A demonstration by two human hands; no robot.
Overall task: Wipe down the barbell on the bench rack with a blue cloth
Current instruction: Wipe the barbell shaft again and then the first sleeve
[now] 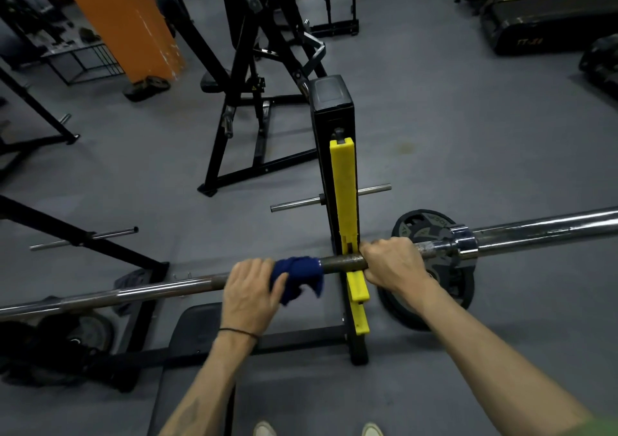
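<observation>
Hands work a steel barbell (337,261) that runs across the lower frame from about nine o'clock, low at the left edge, up to three o'clock at the right, its long axis nearly level and tilted slightly upward to the right. At left of centre, the left hand (249,293) closes around a blue cloth (297,276) bunched on the shaft, a loose tail of fabric hanging below. Just to its right, the bar rests in the yellow rack upright (347,208), which climbs toward twelve o'clock. Beyond the upright, the right hand (393,265) is curled around the bare shaft, apparently steadying it, just short of the collar and a weight plate (431,268) lying behind. The wipe would likely go best with the cloth kept wrapped full around the shaft and drawn along its length, while the right hand stops the bar from rolling in the rack.
</observation>
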